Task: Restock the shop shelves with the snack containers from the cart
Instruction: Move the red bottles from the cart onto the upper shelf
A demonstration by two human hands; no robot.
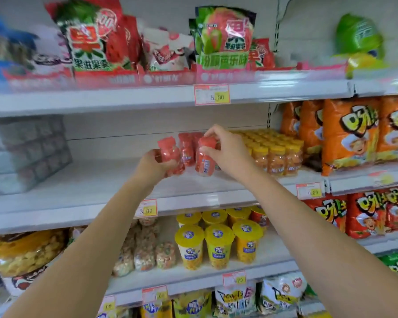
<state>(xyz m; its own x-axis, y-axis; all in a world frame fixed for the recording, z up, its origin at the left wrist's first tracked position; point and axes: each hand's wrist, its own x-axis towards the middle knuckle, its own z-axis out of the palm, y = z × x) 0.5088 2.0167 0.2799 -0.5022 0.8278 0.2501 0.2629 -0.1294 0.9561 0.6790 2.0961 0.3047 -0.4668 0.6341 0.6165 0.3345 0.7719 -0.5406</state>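
Both my arms reach up to the middle shelf [78, 180]. My left hand [153, 165] grips a small red snack container [170, 153] from below, tilted a little. My right hand [225, 149] holds a second red container [203, 162] by its red cap, its base just over the shelf board. Two more red containers [187, 148] stand behind them, partly hidden by my hands. A block of several yellow-capped containers [274, 152] stands just right of my right hand. The cart is out of view.
A grey wrapped case [28, 154] sits at the shelf's left end, with bare white board between it and the red containers. Orange snack bags [352, 134] stand to the right. Bagged sweets fill the shelf above; yellow cups [218, 244] and snack bags the shelf below.
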